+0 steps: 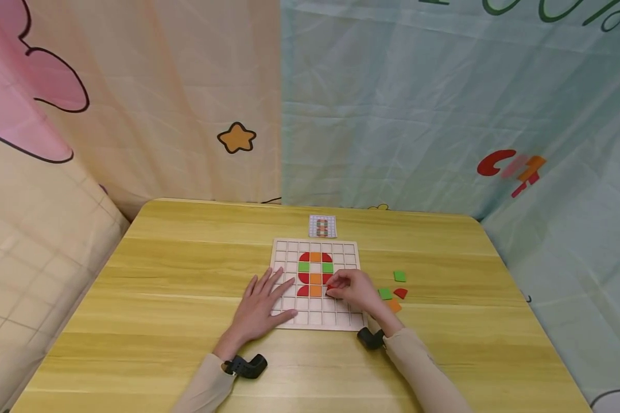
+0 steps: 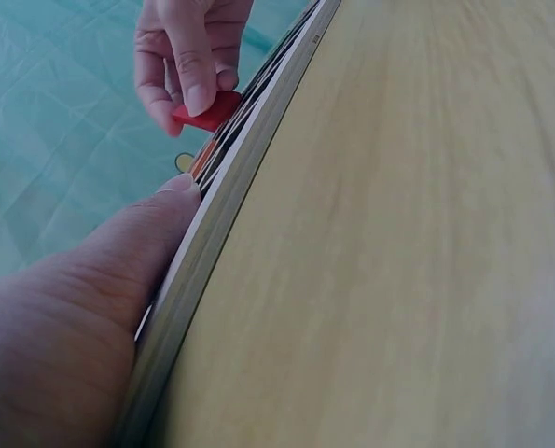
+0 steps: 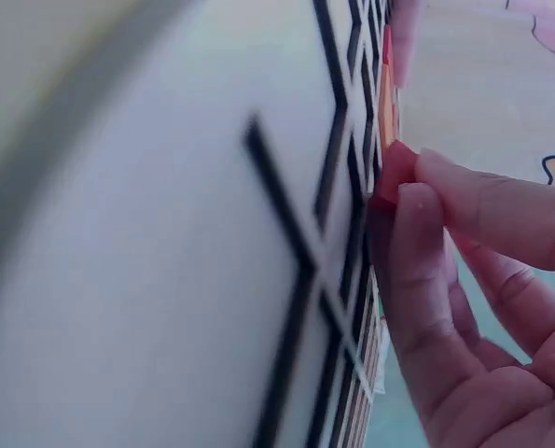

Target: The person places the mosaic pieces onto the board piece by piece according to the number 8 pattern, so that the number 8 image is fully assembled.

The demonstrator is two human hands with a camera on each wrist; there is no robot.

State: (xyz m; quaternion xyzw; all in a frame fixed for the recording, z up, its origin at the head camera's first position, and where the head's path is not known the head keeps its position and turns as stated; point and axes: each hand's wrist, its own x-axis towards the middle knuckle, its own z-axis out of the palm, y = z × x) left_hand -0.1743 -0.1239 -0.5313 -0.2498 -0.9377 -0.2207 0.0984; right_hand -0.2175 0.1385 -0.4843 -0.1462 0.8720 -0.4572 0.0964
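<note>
A square wooden grid board lies on the table, with red, orange and green tiles set in its middle cells. My right hand pinches a red tile between thumb and fingers, just over the board beside the lowest orange tile. In the right wrist view the same red tile shows at the fingertips, tilted against the grid. With fingers spread, my left hand rests on the board's left side. Its thumb lies along the board near the front edge.
Right of the board lie loose tiles: a green one, another green one, a red one and an orange one. A small pattern card sits behind the board. Printed curtains hang behind the table.
</note>
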